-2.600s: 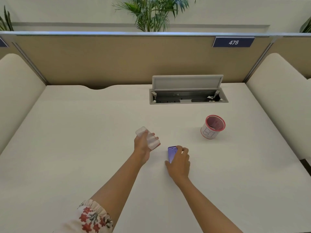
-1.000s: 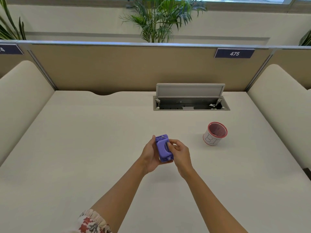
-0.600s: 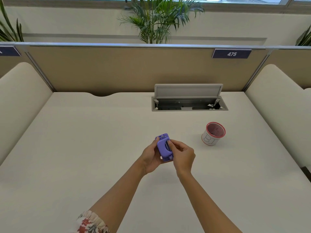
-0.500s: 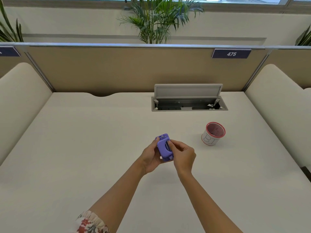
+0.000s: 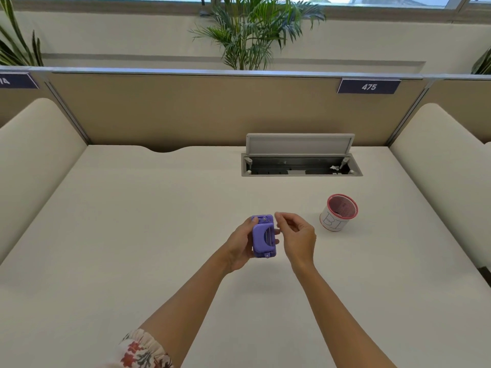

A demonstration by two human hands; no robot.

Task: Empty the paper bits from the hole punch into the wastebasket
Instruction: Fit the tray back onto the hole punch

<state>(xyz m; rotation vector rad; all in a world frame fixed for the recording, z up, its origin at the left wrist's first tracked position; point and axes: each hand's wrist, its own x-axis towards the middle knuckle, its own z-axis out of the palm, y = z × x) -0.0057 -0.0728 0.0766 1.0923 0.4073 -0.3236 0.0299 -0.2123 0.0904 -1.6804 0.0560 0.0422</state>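
My left hand (image 5: 240,244) grips a small purple hole punch (image 5: 263,237) above the middle of the white desk (image 5: 127,235), holding it on end with its slotted face toward me. Just right of the punch, my right hand (image 5: 299,236) hovers with loosely curled fingers. It holds nothing and sits a small gap away from the punch. The wastebasket (image 5: 330,221) is a small white cup with a pink rim and pink mesh inside. It stands upright on the desk to the right of my right hand, a short way off.
An open cable hatch (image 5: 301,167) with its lid raised is sunk into the desk at the back, behind the wastebasket. A tan partition (image 5: 199,110) closes off the far edge. Padded cream dividers (image 5: 438,166) flank both sides of the desk.
The punch has been lifted off the desk into my left hand. My right hand, which was pinching its side half a second ago, has let go and drawn slightly right.
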